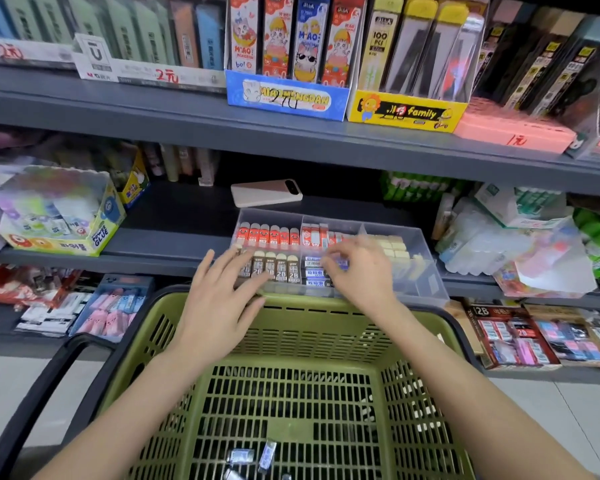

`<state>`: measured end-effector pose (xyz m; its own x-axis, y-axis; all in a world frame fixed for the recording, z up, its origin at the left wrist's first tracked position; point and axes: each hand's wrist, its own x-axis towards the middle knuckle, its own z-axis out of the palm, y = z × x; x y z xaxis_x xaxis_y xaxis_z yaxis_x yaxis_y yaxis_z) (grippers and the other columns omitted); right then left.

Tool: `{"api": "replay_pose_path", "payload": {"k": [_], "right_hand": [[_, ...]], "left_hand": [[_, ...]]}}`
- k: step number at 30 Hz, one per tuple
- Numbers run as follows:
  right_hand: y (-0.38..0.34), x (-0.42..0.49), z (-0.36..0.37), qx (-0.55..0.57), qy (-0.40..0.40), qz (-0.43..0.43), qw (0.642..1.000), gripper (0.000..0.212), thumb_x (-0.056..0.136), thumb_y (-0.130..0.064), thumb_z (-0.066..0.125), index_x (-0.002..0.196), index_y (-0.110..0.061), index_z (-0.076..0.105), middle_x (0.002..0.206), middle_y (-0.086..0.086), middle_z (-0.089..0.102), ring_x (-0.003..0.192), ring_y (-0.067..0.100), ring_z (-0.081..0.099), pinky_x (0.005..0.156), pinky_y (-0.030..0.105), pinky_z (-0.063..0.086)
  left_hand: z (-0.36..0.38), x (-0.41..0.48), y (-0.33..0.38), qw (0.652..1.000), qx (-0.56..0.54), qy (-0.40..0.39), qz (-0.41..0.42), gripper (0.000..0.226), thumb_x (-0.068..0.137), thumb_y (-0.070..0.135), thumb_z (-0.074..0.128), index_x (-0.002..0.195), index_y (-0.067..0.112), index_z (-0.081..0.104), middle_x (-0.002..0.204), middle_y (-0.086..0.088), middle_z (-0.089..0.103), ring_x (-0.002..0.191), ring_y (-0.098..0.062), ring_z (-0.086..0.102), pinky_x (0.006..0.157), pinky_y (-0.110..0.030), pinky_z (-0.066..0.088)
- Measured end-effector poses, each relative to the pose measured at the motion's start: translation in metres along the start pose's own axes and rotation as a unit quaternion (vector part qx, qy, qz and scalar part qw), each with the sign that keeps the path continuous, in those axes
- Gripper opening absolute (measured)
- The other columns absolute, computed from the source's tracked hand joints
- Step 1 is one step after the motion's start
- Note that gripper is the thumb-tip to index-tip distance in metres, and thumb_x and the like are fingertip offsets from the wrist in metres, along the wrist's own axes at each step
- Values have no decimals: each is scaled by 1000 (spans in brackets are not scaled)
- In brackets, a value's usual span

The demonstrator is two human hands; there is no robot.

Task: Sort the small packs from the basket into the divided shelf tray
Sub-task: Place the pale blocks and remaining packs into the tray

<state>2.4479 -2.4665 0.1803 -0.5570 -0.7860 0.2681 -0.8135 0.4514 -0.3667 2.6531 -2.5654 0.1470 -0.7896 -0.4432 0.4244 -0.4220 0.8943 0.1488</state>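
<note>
Presently: left hand (219, 296) flat, fingers straight, on brown 2B packs (281, 270) in the divided tray's (420, 289) near-left bay; right hand (357, 271) curled over middle blue packs (314, 271), grip unclear through blur; loose packs (243, 456) remain in basket (309, 304), so rows are best squared upright before fetching more.

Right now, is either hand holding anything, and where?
Left hand holds nothing; flat fingers rest on the brown packs. Right hand curls over the blue packs, too blurred to tell.

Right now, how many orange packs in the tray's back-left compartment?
6 orange packs, side by side in one row in the clear divided tray, back-left compartment. More may hide behind them.
</note>
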Motion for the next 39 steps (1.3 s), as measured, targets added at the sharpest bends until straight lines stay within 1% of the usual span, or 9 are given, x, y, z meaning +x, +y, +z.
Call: {"api": "replay_pose_path", "payload": {"k": [4, 9, 13, 19, 27, 30, 32, 36, 39], "right_hand": [[-6, -48, 0, 108, 80, -148, 980, 19, 87, -24, 59, 84, -11, 71, 80, 2, 65, 78, 18, 57, 72, 28, 41], [3, -137, 57, 105, -306, -134, 937, 27, 87, -34, 61, 109, -18, 66, 101, -3, 64, 87, 7, 57, 84, 28, 52], [2, -179, 115, 10, -449, -164, 878, 50, 84, -37, 64, 129, -20, 51, 122, 2, 52, 113, 18, 50, 98, 34, 45], [-12, -195, 171, -102, -431, -268, 856, 64, 83, -41, 64, 139, -22, 38, 120, 10, 46, 109, 26, 47, 81, 34, 45], [2, -188, 189, -72, -353, -233, 903, 29, 94, -30, 50, 119, -17, 53, 115, 11, 50, 102, 30, 51, 69, 38, 50], [3, -192, 197, -46, -351, -202, 913, 20, 95, -17, 48, 112, -13, 57, 115, 12, 49, 101, 32, 54, 66, 28, 44], [5, -194, 197, -10, -352, -177, 919, 21, 96, -21, 47, 112, -12, 57, 123, 11, 48, 108, 30, 52, 73, 23, 44], [23, -198, 191, -22, -384, -257, 886, 47, 89, -37, 56, 129, -14, 50, 118, 6, 49, 107, 22, 45, 85, 36, 46], [28, -199, 181, -24, -401, -260, 878, 37, 88, -34, 60, 116, -10, 59, 112, 6, 51, 104, 19, 45, 93, 35, 44]], "left_hand": [[-11, -25, -5, 999, -20, 30, -4, 32, 89, 25, 50, 110, 10, 69, 119, -15, 62, 113, -35, 55, 106, -50, 33], [-19, -66, -17, 999, -29, 13, -11, 25, 86, 15, 58, 105, 5, 70, 101, -13, 66, 95, -36, 60, 85, -46, 46], [-20, -86, -14, 999, -51, -14, -6, 23, 84, 10, 61, 104, 4, 70, 97, -12, 68, 92, -34, 61, 82, -46, 50], [-11, -97, -1, 990, -116, -63, -44, 26, 80, 3, 72, 106, 4, 70, 100, -11, 68, 96, -33, 60, 85, -44, 48], [3, -95, 7, 958, -210, -107, -162, 27, 89, 16, 62, 116, 17, 64, 115, 3, 63, 112, -16, 53, 100, -34, 40], [8, -91, 9, 934, -254, -123, -218, 23, 89, 16, 62, 111, 21, 65, 112, 6, 62, 105, -9, 55, 96, -27, 41], [10, -89, 10, 912, -281, -149, -258, 19, 90, 15, 60, 107, 21, 65, 111, 5, 62, 100, -7, 56, 92, -25, 43], [14, -89, 11, 894, -292, -188, -282, 15, 91, 15, 58, 103, 21, 65, 106, 7, 63, 96, -7, 57, 81, -19, 43], [13, -89, 10, 871, -318, -215, -307, 13, 92, 16, 57, 99, 24, 64, 102, 12, 63, 92, -2, 55, 73, -11, 37]]}}
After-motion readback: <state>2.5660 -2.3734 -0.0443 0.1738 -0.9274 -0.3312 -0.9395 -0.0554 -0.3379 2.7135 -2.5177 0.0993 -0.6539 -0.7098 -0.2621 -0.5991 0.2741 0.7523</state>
